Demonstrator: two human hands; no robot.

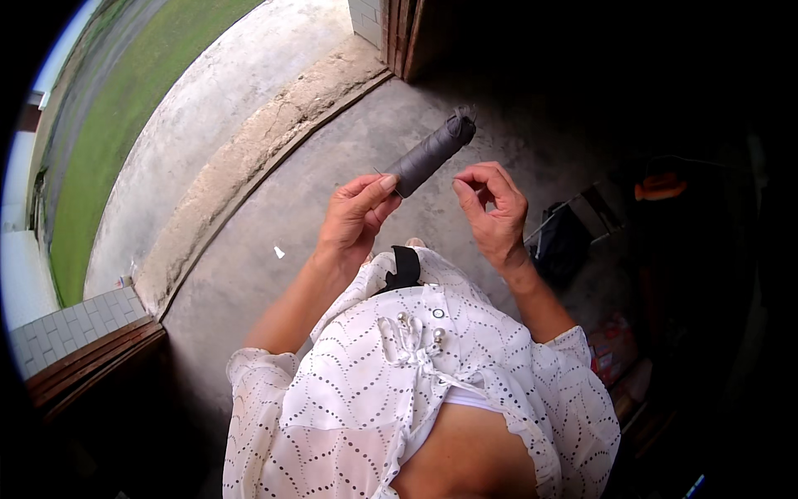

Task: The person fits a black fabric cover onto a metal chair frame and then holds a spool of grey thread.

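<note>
My left hand (356, 214) pinches the near end of a dark grey roll (428, 158) between thumb and fingers. The roll is a long cylinder, tilted up to the right, with a smooth wrapped surface and a bunched, frayed-looking far end; whether it is wound thread or rolled cloth I cannot tell. A thin dark line, like a needle or thread, crosses by my left fingertips. To the right of the roll and apart from it, my right hand (495, 208) is closed in a pinch, thumb against curled forefinger. Anything between those fingertips is too small to make out.
Below me lies a grey concrete floor (258, 224) with a white scrap (279, 252) on it. A door sill (283, 116) runs along the left, with grass (133, 125) outside. A dark folding seat or bag (565, 237) stands at the right, near an orange thing (661, 186) in shadow.
</note>
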